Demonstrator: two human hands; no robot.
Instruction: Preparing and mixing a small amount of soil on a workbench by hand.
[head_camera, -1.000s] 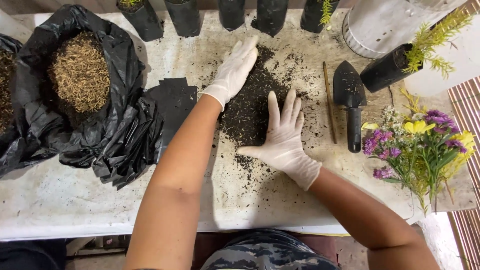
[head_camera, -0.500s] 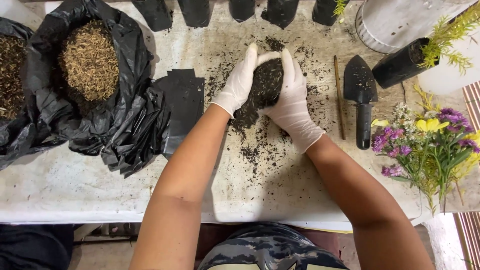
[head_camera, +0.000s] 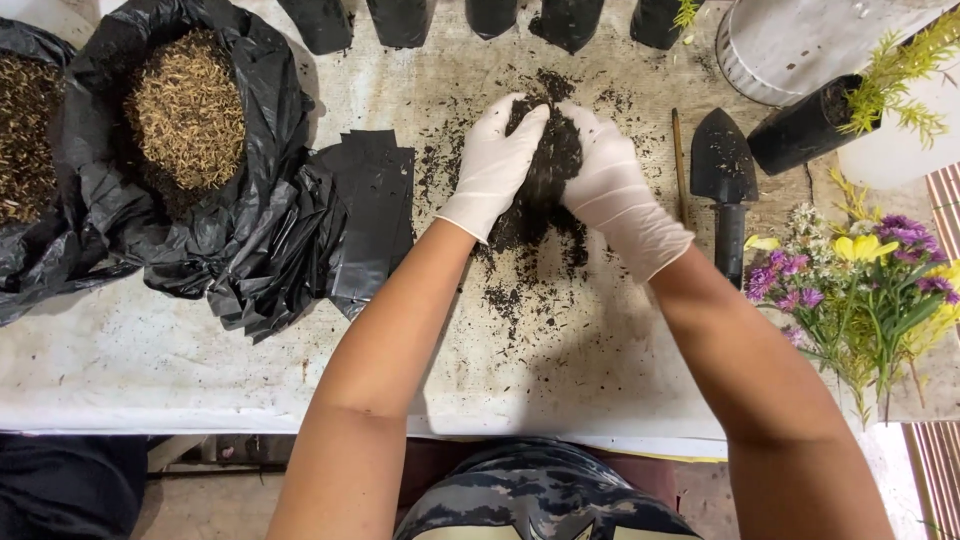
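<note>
Left hand and right hand, both in thin whitish gloves, press from either side on a heap of dark, crumbly soil at mid-desk; fingers curled together around the clump. Loose crumbs scatter over the pale, stained desk. Left: black plastic bag holding dry straw-coloured husks (fibrous, matted). Right: black trowel, thin wooden stick, bunch of purple and yellow flowers.

The hands hide part of the soil heap; the top edge crops the black grow bags.
</note>
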